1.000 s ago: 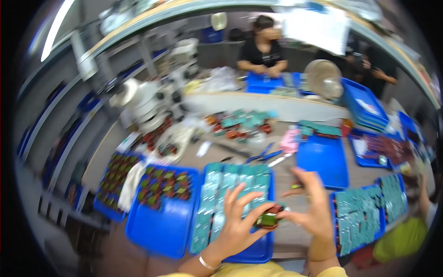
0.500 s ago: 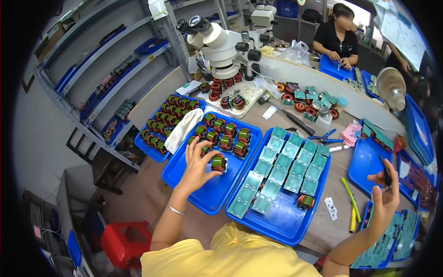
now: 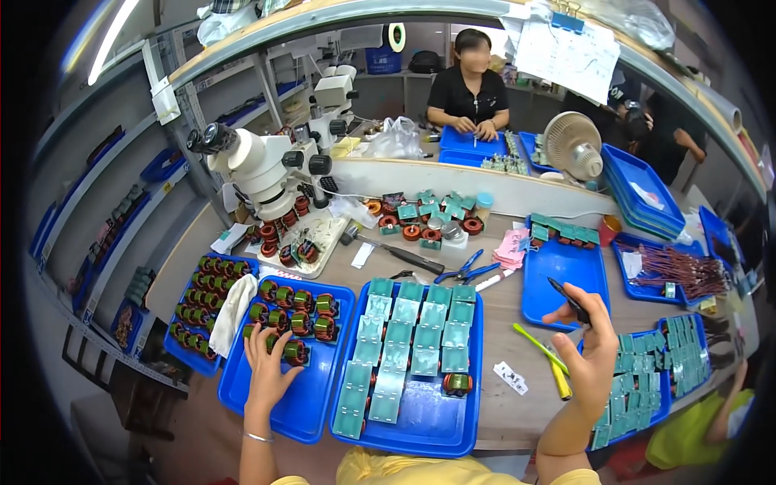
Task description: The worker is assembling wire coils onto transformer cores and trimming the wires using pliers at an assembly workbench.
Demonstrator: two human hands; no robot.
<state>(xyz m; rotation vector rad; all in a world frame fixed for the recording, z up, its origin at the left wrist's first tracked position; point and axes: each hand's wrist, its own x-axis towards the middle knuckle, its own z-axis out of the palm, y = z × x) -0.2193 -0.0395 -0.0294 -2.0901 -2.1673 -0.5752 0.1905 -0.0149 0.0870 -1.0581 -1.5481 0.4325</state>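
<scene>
While the left hand [image 3: 271,376] reaches into the blue coil tray [image 3: 279,416] at the left of the frame, its thumb and fingers curve part-way around the nearest coil [image 3: 297,352]; I cannot tell whether they grip it or only touch it. That coil sits at the lower edge of the group, where there is bare tray around it, which probably gives the fingers room to get at its sides. The other coils [image 3: 303,301] stand with their green faces showing, in loose rows, an order that likely makes each easy to pick out.

The right hand [image 3: 594,343], right of centre, holds a slim black pen [image 3: 568,299] slanted along its forefinger. The thumb stands apart from the other fingers; such a hold seems to keep the pen ready without setting it down.

In the blue board tray [image 3: 436,420] at lower centre, green boards [image 3: 394,339] lie flat in close columns, perhaps to save room. One lone coil [image 3: 457,384] rests by the tray's right side, coil upward, so it stands out from the boards. A white cloth [image 3: 233,315] lies between the coil tray and the far-left tray [image 3: 179,352], seemingly within easy reach. Pliers [image 3: 467,270] lie farther back on the table [image 3: 505,335], out of the hands' way.
</scene>
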